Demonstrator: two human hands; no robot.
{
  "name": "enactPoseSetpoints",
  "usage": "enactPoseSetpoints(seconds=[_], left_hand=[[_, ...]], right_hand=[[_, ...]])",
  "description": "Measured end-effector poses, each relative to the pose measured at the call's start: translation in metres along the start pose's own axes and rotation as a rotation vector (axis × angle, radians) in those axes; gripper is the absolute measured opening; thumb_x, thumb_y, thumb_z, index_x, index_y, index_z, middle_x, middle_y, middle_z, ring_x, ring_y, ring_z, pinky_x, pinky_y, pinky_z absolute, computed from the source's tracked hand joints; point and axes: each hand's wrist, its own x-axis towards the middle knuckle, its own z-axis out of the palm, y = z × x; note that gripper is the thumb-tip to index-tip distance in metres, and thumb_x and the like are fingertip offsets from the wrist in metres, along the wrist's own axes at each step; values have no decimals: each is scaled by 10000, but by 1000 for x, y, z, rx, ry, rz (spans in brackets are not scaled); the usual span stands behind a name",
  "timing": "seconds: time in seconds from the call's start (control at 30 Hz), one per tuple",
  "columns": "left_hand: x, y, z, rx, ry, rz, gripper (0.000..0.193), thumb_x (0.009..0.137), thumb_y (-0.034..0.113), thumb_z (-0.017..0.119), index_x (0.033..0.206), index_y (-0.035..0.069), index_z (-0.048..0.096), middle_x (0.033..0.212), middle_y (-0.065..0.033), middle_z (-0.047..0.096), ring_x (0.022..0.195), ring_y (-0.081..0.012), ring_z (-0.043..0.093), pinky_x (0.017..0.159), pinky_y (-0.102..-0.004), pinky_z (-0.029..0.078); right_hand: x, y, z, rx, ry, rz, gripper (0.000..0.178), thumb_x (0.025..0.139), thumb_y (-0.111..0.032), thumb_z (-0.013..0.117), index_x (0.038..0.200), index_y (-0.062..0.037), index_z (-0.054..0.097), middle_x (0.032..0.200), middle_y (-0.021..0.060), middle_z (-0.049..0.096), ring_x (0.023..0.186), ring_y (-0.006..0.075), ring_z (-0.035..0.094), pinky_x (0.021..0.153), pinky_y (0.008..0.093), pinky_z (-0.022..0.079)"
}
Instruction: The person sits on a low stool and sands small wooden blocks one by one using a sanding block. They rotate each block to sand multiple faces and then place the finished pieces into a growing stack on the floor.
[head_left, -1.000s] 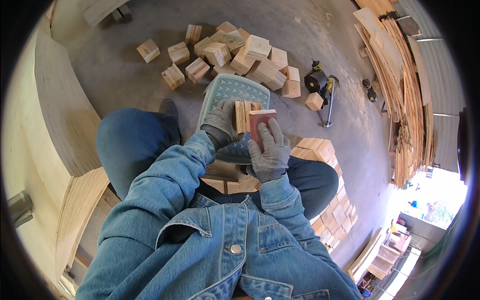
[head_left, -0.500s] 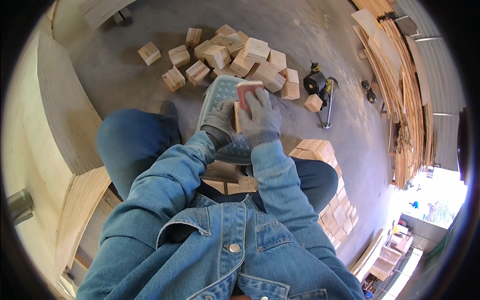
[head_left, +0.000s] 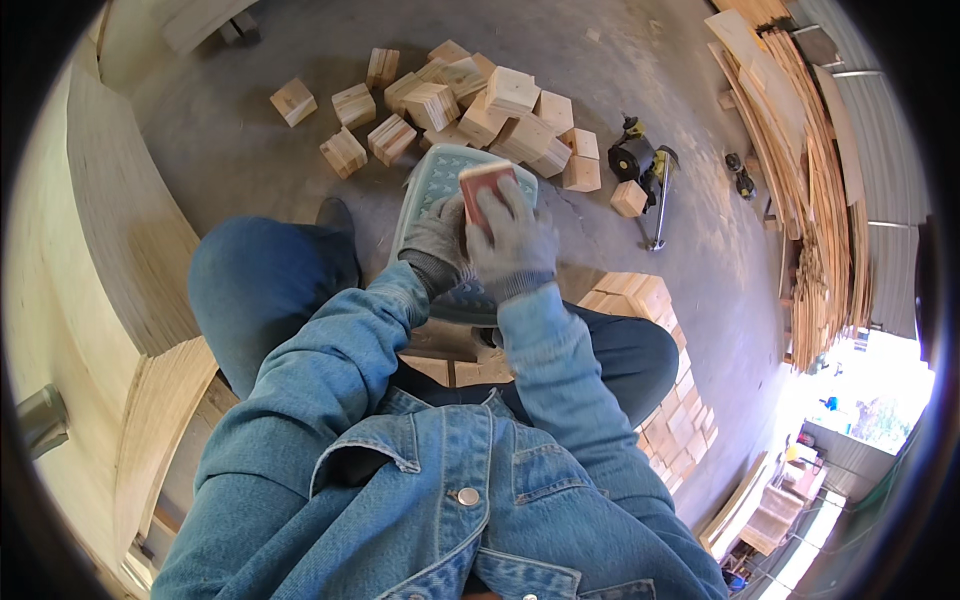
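Both of my hands wear grey gloves and meet above a pale green plastic stool with a raised pattern. My right hand is closed on a flat reddish-brown sanding block, its fingers lying over the top face. Close against it on the left, my left hand is curled round a small wooden block. That block is now almost wholly hidden behind the right hand and the sanding block. My denim sleeves reach up from the lower edge, between my bent knees.
Loose wooden blocks lie heaped on the concrete floor beyond the stool. Right of them are a black-and-green power tool and one block. Stacked blocks stand by my right knee. Plywood rises at left; long boards lean at right.
My right hand has shifted slightly left with the sanding block, covering the wooden block's edge that showed before. My left hand has hardly moved.
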Motion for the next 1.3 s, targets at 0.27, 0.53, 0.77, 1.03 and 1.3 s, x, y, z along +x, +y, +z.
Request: enactPoseSetpoints(seconds=[0.27, 0.53, 0.77, 1.03, 1.3], left_hand=[[-1, 7, -9, -44, 31, 48, 939, 701, 386, 938, 1465, 115, 464, 1381, -201, 536, 1306, -402, 530, 1156, -487, 440], [-5, 4, -3, -18, 14, -14, 852, 786, 418, 847, 1478, 120, 450, 1451, -231, 512, 1364, -420, 531, 1165, -497, 455], [-1, 4, -2, -24, 19, 13, 887, 754, 381, 892, 1478, 107, 459, 1428, -219, 529, 1344, -413, 530, 1174, -479, 445], [-1, -4, 1, -37, 14, -28, 893, 755, 341, 901, 1489, 109, 449, 1416, -226, 528, 1340, -428, 520, 1184, -487, 429], [-4, 3, -3, 16, -20, -21, 904, 770, 395, 862, 1510, 114, 427, 1469, -233, 499, 1356, -420, 535, 1176, -495, 443]], right_hand=[[13, 10, 9, 58, 55, 5, 536, 903, -390, 724, 1402, -201, 684, 1546, 88, 559, 1222, 442, 595, 1034, 555, 494], [-95, 12, -2, 42, 59, -124, 554, 831, -309, 818, 1358, -166, 721, 1542, 100, 559, 1178, 419, 595, 1010, 559, 492], [14, 5, 6, 27, 35, -4, 518, 886, -380, 743, 1372, -202, 706, 1531, 102, 574, 1222, 447, 603, 1030, 566, 497], [6, 15, 14, 55, 71, -21, 549, 867, -363, 772, 1379, -174, 707, 1535, 125, 576, 1226, 427, 613, 1052, 519, 498], [-100, 12, 1, 54, 64, -127, 559, 829, -295, 811, 1368, -191, 711, 1550, 94, 551, 1145, 431, 605, 975, 582, 506]])
